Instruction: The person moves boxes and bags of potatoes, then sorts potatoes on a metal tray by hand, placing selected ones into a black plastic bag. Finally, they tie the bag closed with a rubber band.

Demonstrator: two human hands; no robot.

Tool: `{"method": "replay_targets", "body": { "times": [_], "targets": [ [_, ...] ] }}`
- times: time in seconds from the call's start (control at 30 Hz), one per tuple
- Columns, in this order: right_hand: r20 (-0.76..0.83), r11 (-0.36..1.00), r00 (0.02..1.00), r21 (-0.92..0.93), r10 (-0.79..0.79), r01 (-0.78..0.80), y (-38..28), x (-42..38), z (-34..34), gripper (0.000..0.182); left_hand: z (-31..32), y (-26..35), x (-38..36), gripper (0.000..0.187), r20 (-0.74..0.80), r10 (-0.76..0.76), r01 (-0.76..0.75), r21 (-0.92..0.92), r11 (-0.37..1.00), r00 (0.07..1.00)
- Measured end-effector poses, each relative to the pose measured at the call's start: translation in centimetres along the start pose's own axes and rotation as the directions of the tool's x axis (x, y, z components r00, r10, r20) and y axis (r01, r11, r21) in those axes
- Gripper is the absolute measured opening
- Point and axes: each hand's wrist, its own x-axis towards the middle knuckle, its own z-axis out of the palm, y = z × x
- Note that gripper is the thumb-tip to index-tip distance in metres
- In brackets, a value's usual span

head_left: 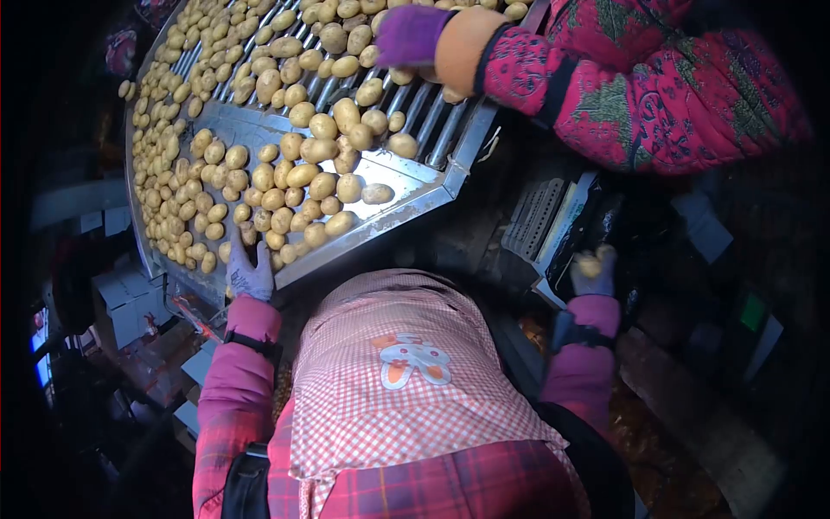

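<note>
My left hand (250, 275), in a pale purple glove, is at the near edge of the metal sorting table (380, 227). Its fingers are spread against the potatoes (281, 221) lying there, without closing round one. Off to the right, away from the table, my right hand (595, 275) is closed on what looks like a potato (590, 260). That hand is beside a dark container or bag (596, 227), whose inside is too dark to make out.
Metal rollers (441, 130) carry more potatoes at the far side. A co-worker's purple-gloved hand (413, 36) reaches over them from the right, in a pink patterned sleeve (596, 95). A grey slotted crate (533, 216) stands between table and my right hand. White boxes (125, 303) are at left.
</note>
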Motion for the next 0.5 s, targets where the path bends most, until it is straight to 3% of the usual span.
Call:
{"method": "replay_targets", "body": {
  "times": [0.03, 0.07, 0.1, 0.13, 0.17, 0.2, 0.23, 0.27, 0.3, 0.33, 0.37, 0.4, 0.43, 0.5],
  "targets": [
    [0.123, 0.652, 0.949, -0.7, -0.292, 0.291, 1.0, 0.6, -3.7, 0.066, -0.6, 0.9, -0.2, 0.062, 0.021, -0.023, 0.025, -0.06, 0.998, 0.999],
    [0.0, 0.22, 0.982, -0.975, -0.19, 0.043, -5.4, -0.9, -2.8, 0.061, -1.1, 1.9, -0.1, 0.062, 0.038, -0.053, 0.057, -0.107, 0.993, 0.998],
    [-0.119, 0.089, 0.99, -0.988, 0.071, -0.126, -5.1, -1.4, -5.7, 0.055, 0.4, -0.3, 0.0, 0.061, -0.034, 0.056, -0.062, -0.225, 0.972, 0.998],
    [-0.236, -0.085, 0.923, -0.972, 0.304, -0.221, -8.5, -2.9, -4.1, 0.049, 0.2, -0.4, 0.2, 0.06, -0.04, 0.068, -0.073, -0.149, 0.986, 0.997],
    [-0.133, -0.247, 0.929, -0.968, 0.345, -0.047, -12.2, -4.1, -1.6, 0.044, -0.2, -0.4, -0.1, 0.057, 0.028, -0.029, 0.03, -0.064, 0.997, 0.999],
    [-0.006, 0.003, 0.963, -1.0, 0.269, -0.007, -11.4, -3.0, -2.5, 0.05, -1.0, 0.9, -0.1, 0.053, 0.052, -0.132, 0.132, 0.001, 0.991, 0.99],
    [0.101, 0.041, 0.957, -0.995, 0.273, 0.094, -9.6, -2.1, -1.5, 0.05, -0.7, 0.7, -0.1, 0.06, -0.044, -0.037, 0.038, 0.017, 0.999, 0.998],
    [-0.093, 0.714, 0.967, -0.658, 0.238, -0.239, -8.1, -1.3, -0.4, 0.048, -1.0, 0.8, -0.2, 0.057, -0.058, -0.034, 0.04, 0.114, 0.993, 0.998],
    [-0.233, 0.915, 0.886, 0.134, 0.402, -0.38, -7.3, -0.1, 2.3, 0.046, -0.9, 0.7, -0.4, 0.056, -0.092, -0.024, 0.034, 0.104, 0.994, 0.995],
    [-0.178, 0.919, 0.903, 0.133, 0.391, -0.372, -7.2, 0.6, 5.5, 0.046, -0.8, 0.6, -0.4, 0.054, -0.115, -0.002, 0.012, 0.081, 0.997, 0.993],
    [0.007, 0.956, 0.962, -0.119, 0.272, -0.269, -7.9, -0.4, 8.3, 0.044, -1.4, 1.0, -0.4, 0.054, -0.097, -0.025, 0.032, 0.071, 0.997, 0.995],
    [0.204, 0.935, 0.963, -0.341, 0.176, -0.099, -8.6, -1.7, 10.4, 0.043, -1.9, 1.5, -0.5, 0.054, -0.072, -0.046, 0.05, 0.054, 0.997, 0.996],
    [0.272, 0.8, 0.951, -0.532, -0.15, 0.278, -12.0, -4.3, 14.5, 0.038, -2.0, 1.5, -0.5, 0.053, -0.091, -0.029, 0.033, 0.046, 0.998, 0.995],
    [0.362, 0.742, 0.846, -0.42, -0.39, 0.522, -16.8, -7.4, 20.9, 0.033, -2.2, 0.9, -0.7, 0.056, -0.032, -0.039, 0.039, 0.01, 0.999, 0.999]
  ]
}}
